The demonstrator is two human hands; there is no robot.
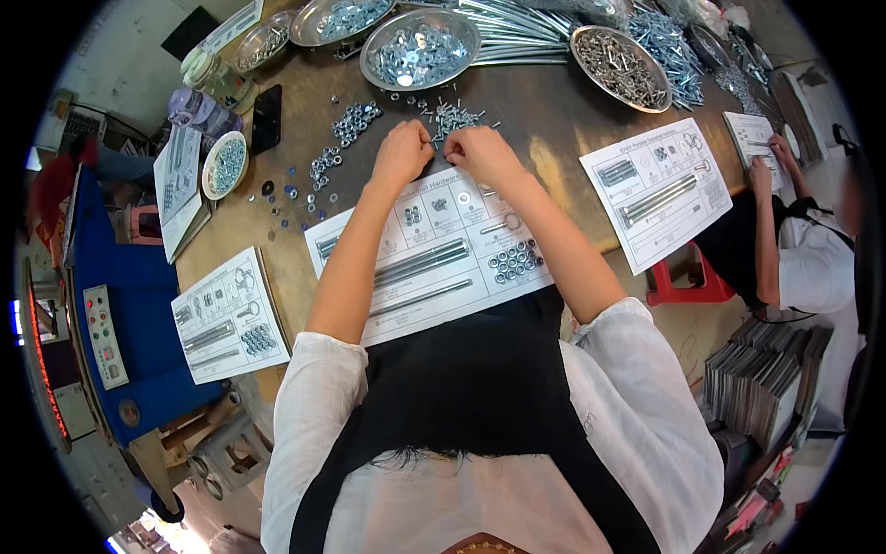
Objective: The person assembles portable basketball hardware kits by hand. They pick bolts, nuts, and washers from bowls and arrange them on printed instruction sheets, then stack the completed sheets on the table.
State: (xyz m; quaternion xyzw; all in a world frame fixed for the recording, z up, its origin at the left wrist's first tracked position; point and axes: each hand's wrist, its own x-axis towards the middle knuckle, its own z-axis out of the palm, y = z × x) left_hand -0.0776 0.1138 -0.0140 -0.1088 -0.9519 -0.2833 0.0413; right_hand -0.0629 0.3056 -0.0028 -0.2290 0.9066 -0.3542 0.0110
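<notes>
My left hand (pixel 403 152) and my right hand (pixel 485 157) are close together over the far edge of a printed hardware sheet (pixel 388 319). Both have their fingers curled inward, and whatever is between the fingertips is hidden or too small to name. Just beyond my right hand lies a loose pile of small screws (pixel 452 116). Left of my left hand, hex nuts (pixel 356 122) are scattered on the worktable (pixel 544 129). On the sheet, pictures of rods, nuts and a ring pin show between my forearms.
Metal bowls of washers (pixel 420 54) and screws (pixel 620 69) stand at the back, near long metal rods (pixel 521 37). A small dish (pixel 225 166), a phone (pixel 267 118) and a jar (pixel 220 81) are at left. More sheet stacks (pixel 657 194) flank mine. A co-worker's hands (pixel 771 166) are at right.
</notes>
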